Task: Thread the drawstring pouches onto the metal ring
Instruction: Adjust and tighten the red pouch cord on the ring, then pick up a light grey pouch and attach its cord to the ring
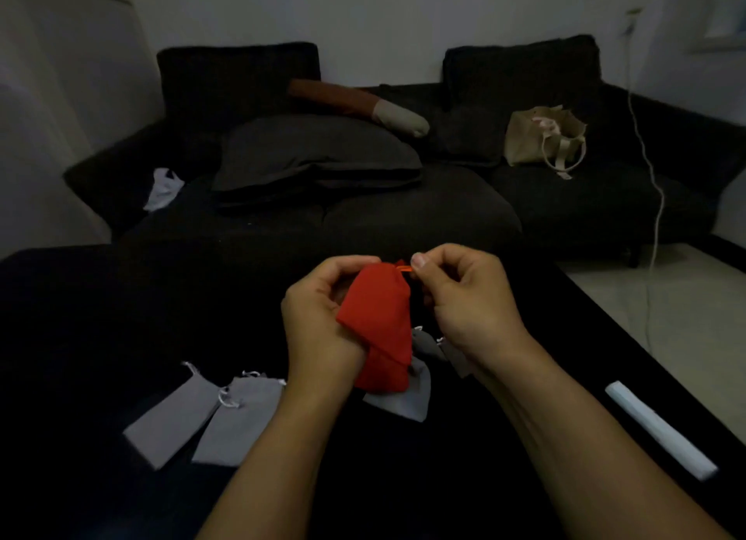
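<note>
Nearest the camera: two bare forearms, reaching forward over a black table surface (101, 317).

Task item: red fabric drawstring pouch (377, 321), held above the table, mouth end up and away from the camera. Left hand (319, 309) curled round the pouch body from the left side. Right hand (464, 297) at the right of the pouch mouth, thumb and forefinger pinched together on the orange drawstring (403, 269). Metal ring: not visible; cannot tell whether hidden behind the right hand.

Just behind and below the red pouch: several small grey fabric pouches (403, 394), partly covered by it and by the right wrist. Left of the red pouch, flat on the table: two grey rectangular drawstring pouches (206, 414), side by side, touching.

Risks, as judged:
- Cord slip from the pinch, owing to the thin drawstring and dim light.
- Cord pulled out of its channel if tugged hard against the left-hand grip.
- Loop closing before the ring passes through.

Right of the red pouch, near the table edge: white elongated flat object (662, 430).

Beyond the red pouch: dark fabric sofa (403, 216) with dark cushions, beige tote bag (541, 136), white cable (650, 168) down the wall. Pale floor at right.
</note>
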Tool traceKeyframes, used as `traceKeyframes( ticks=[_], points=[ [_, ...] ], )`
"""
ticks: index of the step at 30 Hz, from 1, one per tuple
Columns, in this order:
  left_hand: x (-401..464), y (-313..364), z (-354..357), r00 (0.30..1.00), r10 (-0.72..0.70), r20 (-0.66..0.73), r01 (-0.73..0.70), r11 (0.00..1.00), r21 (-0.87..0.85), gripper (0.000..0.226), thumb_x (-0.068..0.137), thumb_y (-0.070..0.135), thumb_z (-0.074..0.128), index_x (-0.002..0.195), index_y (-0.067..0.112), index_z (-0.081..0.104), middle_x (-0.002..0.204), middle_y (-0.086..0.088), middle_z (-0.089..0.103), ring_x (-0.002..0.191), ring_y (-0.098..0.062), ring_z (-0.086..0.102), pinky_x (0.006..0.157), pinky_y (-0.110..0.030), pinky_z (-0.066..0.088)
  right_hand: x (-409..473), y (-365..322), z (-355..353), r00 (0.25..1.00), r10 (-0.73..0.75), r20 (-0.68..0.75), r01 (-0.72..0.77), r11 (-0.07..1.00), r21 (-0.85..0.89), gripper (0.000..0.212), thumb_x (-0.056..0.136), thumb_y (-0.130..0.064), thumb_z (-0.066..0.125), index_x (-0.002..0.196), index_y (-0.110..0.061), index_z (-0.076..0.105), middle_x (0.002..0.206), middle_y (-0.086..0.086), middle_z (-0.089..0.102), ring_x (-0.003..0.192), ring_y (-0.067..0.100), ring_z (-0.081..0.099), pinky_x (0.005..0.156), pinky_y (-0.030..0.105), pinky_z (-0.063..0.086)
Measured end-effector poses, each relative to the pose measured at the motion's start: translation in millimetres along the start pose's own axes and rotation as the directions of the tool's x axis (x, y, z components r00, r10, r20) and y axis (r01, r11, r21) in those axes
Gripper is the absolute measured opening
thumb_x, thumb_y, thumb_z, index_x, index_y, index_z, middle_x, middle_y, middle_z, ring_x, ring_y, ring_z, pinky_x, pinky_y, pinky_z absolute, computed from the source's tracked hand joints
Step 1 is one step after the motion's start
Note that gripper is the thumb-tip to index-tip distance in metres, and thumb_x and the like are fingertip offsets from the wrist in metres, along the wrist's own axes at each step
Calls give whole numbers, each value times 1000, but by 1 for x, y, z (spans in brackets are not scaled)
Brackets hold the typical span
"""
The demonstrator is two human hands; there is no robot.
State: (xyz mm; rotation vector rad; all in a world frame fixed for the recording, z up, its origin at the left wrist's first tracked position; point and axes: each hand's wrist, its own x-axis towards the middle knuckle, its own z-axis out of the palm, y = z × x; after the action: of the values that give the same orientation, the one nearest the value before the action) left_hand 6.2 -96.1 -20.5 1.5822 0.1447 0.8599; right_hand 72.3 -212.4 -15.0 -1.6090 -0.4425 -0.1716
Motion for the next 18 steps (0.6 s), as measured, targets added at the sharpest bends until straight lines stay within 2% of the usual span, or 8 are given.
traceKeyframes(
  ticks=[4, 7, 8, 10, 13, 15, 17, 18],
  points=[
    [5, -6, -7, 998, 2, 70, -4, 999, 33, 18, 85, 0, 68, 89, 17, 74, 88, -1, 75, 79, -4, 69, 71, -18, 52, -1, 6, 1, 987, 109, 115, -117, 991, 61, 27, 99, -24, 54, 76, -14, 63, 66, 0, 63, 61, 7, 58, 60, 25, 46],
    [10, -13, -15, 992, -64, 104, 63, 998, 13, 14, 88, 4, 67, 88, 16, 74, 82, 2, 75, 74, -1, 68, 66, -15, 51, -4, 11, 3, 882, 312, 354, -383, 911, 151, 31, 96, -40, 55, 105, -11, 63, 103, 13, 70, 87, 24, 67, 74, 36, 51],
    [10, -13, -18, 990, -86, 114, 85, 996, 7, 15, 88, 3, 67, 88, 16, 74, 78, 4, 75, 73, 1, 67, 65, -13, 50, -4, 13, 5, 845, 328, 422, -427, 890, 163, 32, 94, -38, 59, 110, -11, 64, 106, 15, 70, 90, 27, 66, 75, 36, 50],
    [12, -13, -26, 981, -123, 147, 123, 992, 6, 16, 89, 3, 66, 87, 18, 74, 78, 4, 75, 74, 0, 68, 64, -13, 51, -6, 15, 9, 823, 293, 488, -430, 881, 197, 25, 90, -21, 66, 111, -6, 66, 100, 17, 71, 88, 24, 67, 72, 27, 53],
    [20, -21, -52, 965, -242, 98, 230, 966, 115, 14, 91, 3, 63, 96, 15, 71, 89, -6, 73, 80, -11, 71, 66, -25, 60, -6, 27, 27, 855, 301, 422, -407, 895, 185, 15, 85, -9, 71, 98, -3, 71, 84, 13, 73, 73, 15, 67, 66, 23, 54],
    [28, -34, -79, 966, -258, 26, 211, 839, 502, 17, 91, 16, 67, 108, 16, 70, 100, -4, 72, 91, -16, 69, 80, -34, 59, -6, 41, 44, 865, 326, 382, -356, 935, 8, 12, 83, -12, 75, 92, -5, 72, 82, 15, 72, 72, 17, 65, 69, 28, 50],
    [28, -46, -101, 920, -392, 22, 205, 526, 826, 40, 85, 36, 73, 117, 15, 64, 110, -2, 68, 103, -19, 64, 85, -32, 52, -9, 56, 62, 864, 336, 375, -270, 938, -217, 10, 82, -13, 76, 91, -10, 72, 78, 10, 69, 71, 15, 62, 66, 25, 48],
    [27, -53, -110, 863, -506, 12, 209, 379, 902, 50, 80, 42, 76, 120, 15, 61, 115, -2, 65, 107, -20, 62, 85, -31, 50, -12, 61, 70, 865, 332, 377, -221, 925, -309, 10, 82, -14, 76, 91, -13, 71, 77, 5, 68, 70, 13, 62, 65, 24, 49]
  ],
)
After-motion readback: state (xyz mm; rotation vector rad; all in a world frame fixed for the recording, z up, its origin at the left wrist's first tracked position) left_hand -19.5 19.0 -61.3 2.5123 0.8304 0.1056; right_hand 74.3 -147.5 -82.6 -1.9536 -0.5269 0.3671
